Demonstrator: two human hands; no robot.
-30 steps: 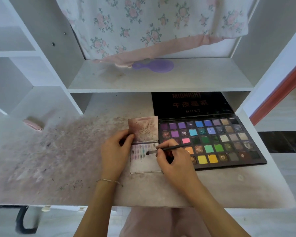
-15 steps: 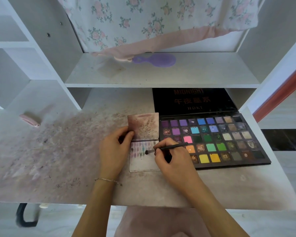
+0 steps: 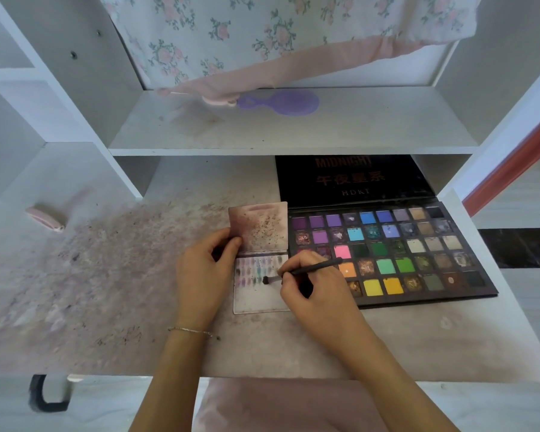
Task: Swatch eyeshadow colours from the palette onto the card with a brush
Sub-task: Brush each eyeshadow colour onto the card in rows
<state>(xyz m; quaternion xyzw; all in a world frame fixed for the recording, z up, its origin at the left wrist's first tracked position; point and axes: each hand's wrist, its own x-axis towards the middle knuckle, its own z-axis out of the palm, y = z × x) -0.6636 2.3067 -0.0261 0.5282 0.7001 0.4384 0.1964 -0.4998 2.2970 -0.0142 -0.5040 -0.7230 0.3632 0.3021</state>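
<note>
The card (image 3: 259, 294) lies on the desk (image 3: 106, 291) just left of the palette (image 3: 418, 260), below the shelf (image 3: 293, 129).

We see a white surface (image 3: 113, 307), smudged with powder, carrying the open palette (image 3: 387, 254), the card (image 3: 256, 294) just beside it and a pink object (image 3: 46, 217) far left. On the shelf (image 3: 356, 126) above lies a purple brush (image 3: 281, 102).

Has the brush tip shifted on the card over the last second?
Yes. Judged against the card, the brush tip has slid toward the left edge, over the lower swatch row, in the right hand.
</note>
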